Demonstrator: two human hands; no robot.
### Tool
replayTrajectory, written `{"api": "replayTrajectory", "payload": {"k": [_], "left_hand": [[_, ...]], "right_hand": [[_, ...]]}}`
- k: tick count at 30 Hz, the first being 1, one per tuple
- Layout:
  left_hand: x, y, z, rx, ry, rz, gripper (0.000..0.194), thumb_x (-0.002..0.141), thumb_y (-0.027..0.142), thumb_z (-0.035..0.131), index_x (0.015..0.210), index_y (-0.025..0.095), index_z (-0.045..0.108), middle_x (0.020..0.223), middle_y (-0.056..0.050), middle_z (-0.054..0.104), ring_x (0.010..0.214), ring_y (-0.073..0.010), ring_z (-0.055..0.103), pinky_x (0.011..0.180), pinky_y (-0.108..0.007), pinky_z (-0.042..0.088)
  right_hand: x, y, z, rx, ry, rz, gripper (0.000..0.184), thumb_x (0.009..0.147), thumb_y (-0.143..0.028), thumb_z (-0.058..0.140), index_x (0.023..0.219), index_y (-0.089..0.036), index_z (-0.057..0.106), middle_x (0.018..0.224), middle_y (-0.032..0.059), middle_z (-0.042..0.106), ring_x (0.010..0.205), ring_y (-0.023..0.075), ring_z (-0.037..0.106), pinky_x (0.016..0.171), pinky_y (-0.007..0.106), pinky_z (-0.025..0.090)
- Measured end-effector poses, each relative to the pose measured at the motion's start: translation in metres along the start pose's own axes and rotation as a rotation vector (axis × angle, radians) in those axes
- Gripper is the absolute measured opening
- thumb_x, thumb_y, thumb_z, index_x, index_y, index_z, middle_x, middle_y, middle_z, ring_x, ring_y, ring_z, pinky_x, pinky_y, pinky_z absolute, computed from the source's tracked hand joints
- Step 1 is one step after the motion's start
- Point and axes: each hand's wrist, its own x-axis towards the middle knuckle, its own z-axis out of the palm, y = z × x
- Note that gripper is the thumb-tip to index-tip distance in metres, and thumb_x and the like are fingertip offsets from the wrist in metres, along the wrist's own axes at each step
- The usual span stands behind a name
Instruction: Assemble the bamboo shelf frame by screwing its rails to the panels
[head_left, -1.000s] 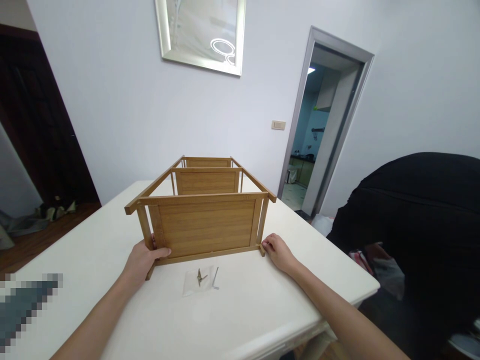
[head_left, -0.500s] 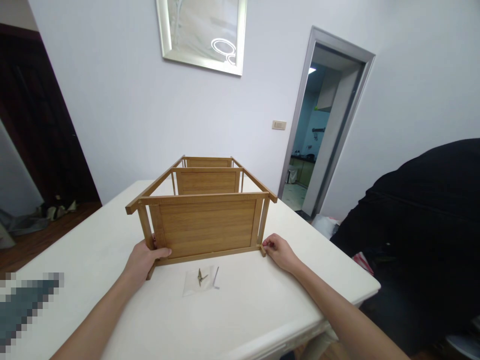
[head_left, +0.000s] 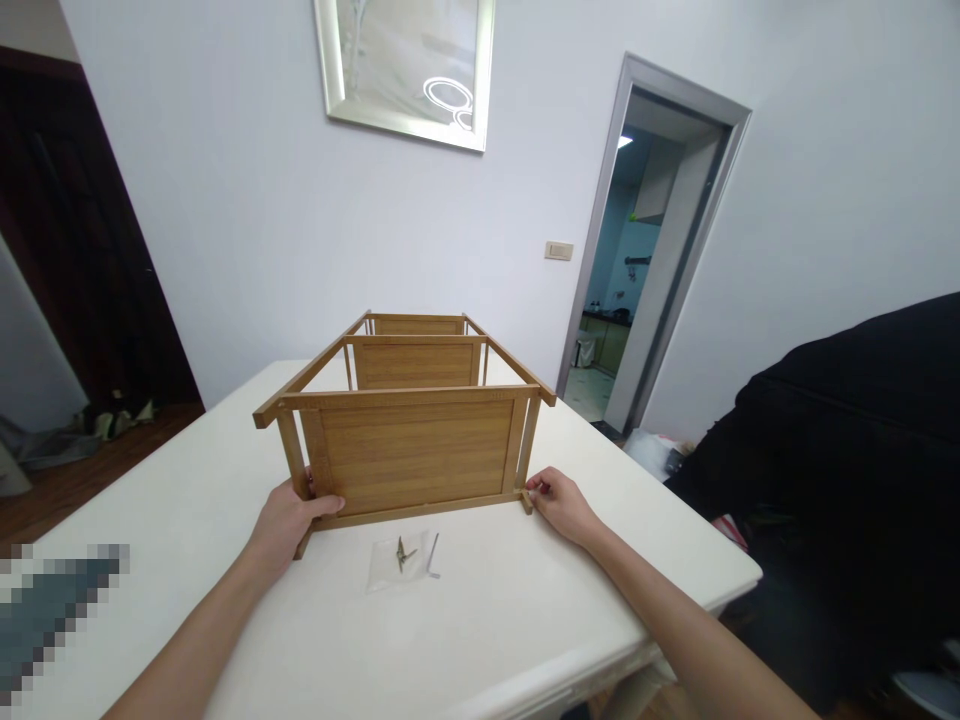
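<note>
A wooden shelf rack (head_left: pixel 416 455) with three panels lies on its side, its end panel facing me. At the lower left corner, my left hand (head_left: pixel 283 518) grips the frame, thumb across the panel's face and fingers behind the post. My right hand (head_left: pixel 561 505) is at the lower right corner with its fingers pinched against the outer side of the leg; what sits between the fingertips is hidden. In front of the rack lies a clear plastic bag (head_left: pixel 384 575) with several brass-coloured screws (head_left: pixel 403 553) on it. An L-shaped hex key (head_left: pixel 433 557) rests at the bag's right edge.
The rack stands on a white table (head_left: pixel 480 650) whose front right corner juts out past my right forearm. A pixelated dark patch (head_left: pixel 52 620) covers the table's left side. Beyond the table on the right is a large black-covered shape (head_left: pixel 840 430). A wall and doorway are behind.
</note>
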Motion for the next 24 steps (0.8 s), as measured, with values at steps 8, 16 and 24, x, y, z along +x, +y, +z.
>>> {"api": "replayTrajectory", "payload": {"k": [8, 16, 24], "left_hand": [[0.0027, -0.0051, -0.0024, -0.065, -0.083, -0.04, 0.045, 0.053, 0.021, 0.081, 0.095, 0.017, 0.064, 0.087, -0.003, 0.073, 0.086, -0.0255, 0.07, 0.079, -0.036, 0.058], [0.0009, -0.0005, -0.0004, -0.064, -0.08, -0.036, 0.045, 0.053, 0.021, 0.082, 0.094, 0.017, 0.064, 0.087, -0.003, 0.073, 0.084, -0.025, 0.069, 0.076, -0.034, 0.057], [0.0009, -0.003, 0.0005, -0.067, -0.082, -0.034, 0.044, 0.052, 0.025, 0.083, 0.091, 0.017, 0.064, 0.089, -0.004, 0.074, 0.083, -0.0251, 0.069, 0.076, -0.035, 0.057]], "right_hand": [[-0.0001, -0.0044, -0.0026, -0.005, -0.017, -0.029, 0.015, 0.077, -0.019, 0.053, 0.075, -0.019, 0.067, 0.084, 0.0042, 0.065, 0.08, 0.019, 0.061, 0.075, 0.029, 0.046], [0.0002, -0.0014, -0.001, -0.008, -0.014, -0.02, 0.017, 0.076, -0.016, 0.054, 0.086, -0.019, 0.068, 0.088, 0.0039, 0.066, 0.079, 0.0179, 0.06, 0.074, 0.029, 0.047], [0.0019, -0.0009, -0.0008, -0.024, -0.026, -0.046, 0.014, 0.077, -0.018, 0.053, 0.074, -0.019, 0.066, 0.084, 0.0046, 0.065, 0.08, 0.0196, 0.06, 0.074, 0.03, 0.046]]}}
